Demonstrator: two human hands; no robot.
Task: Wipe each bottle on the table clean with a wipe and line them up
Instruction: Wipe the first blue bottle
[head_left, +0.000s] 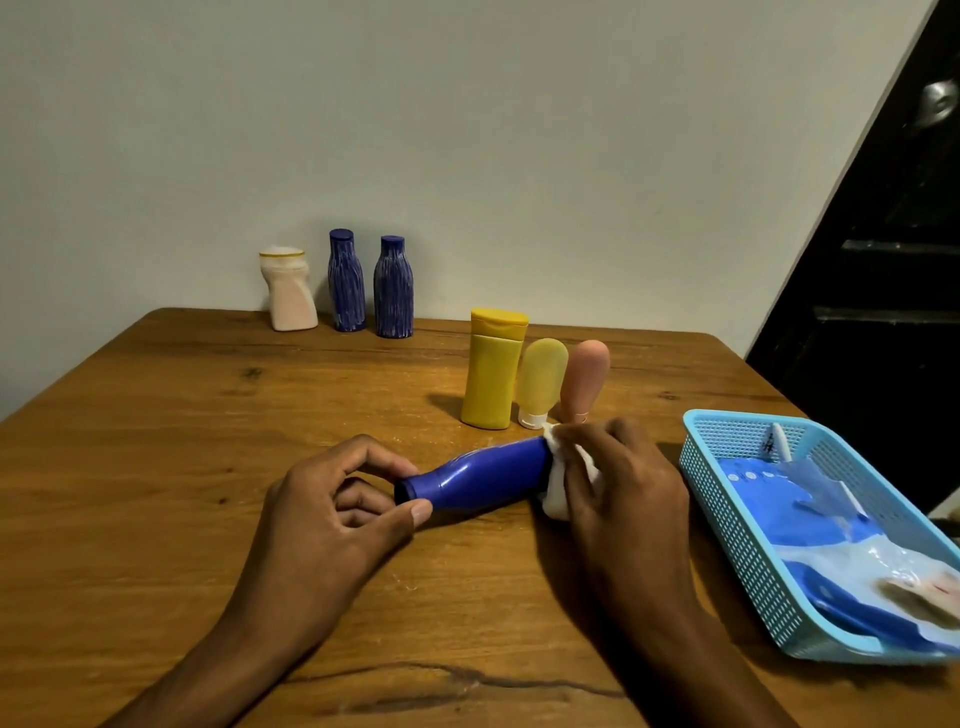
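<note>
A blue bottle (480, 475) lies on its side above the wooden table (156, 441), cap end to the left. My left hand (332, 512) pinches its cap between thumb and fingers. My right hand (618, 486) grips a white wipe (558, 483) wrapped around the bottle's base. At the far edge stand a white bottle (288, 291) and two streaked blue bottles (346, 283) (393, 288) in a row. Just behind my hands stand a yellow bottle (493, 371), a pale yellow tube (540, 382) and a pink tube (584, 379).
A light blue mesh basket (737, 519) at the right holds a blue and white wipes pack. A pale wall runs behind the table. A dark doorway is at the far right.
</note>
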